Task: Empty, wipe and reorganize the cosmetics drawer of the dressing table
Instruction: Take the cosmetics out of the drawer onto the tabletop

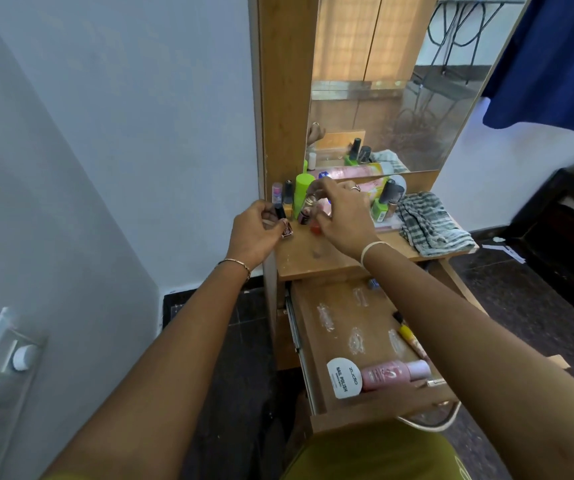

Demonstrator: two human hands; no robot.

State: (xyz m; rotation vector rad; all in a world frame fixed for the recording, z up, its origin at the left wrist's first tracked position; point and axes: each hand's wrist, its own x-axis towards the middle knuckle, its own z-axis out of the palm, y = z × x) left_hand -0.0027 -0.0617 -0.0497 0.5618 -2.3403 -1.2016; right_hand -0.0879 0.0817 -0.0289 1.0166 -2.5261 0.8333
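Note:
The wooden drawer (330,341) stands pulled out below the tabletop (316,265). Inside it lie a white round nail polish remover tub (343,377), a pink bottle (394,374) and a yellow tube (407,332), with white smears on the bottom. My left hand (254,233) holds a small dark nail polish bottle (285,230) at the tabletop's left edge. My right hand (342,213) reaches over a cluster of small bottles, fingers curled around a small bottle (308,206). A green bottle (302,192) stands just behind.
A grey checked cloth (427,223) lies on the right of the tabletop. More bottles (384,202) and a pink can lying on its side stand by the mirror (382,98). A white wall is on the left, and blue fabric (555,64) hangs at the upper right.

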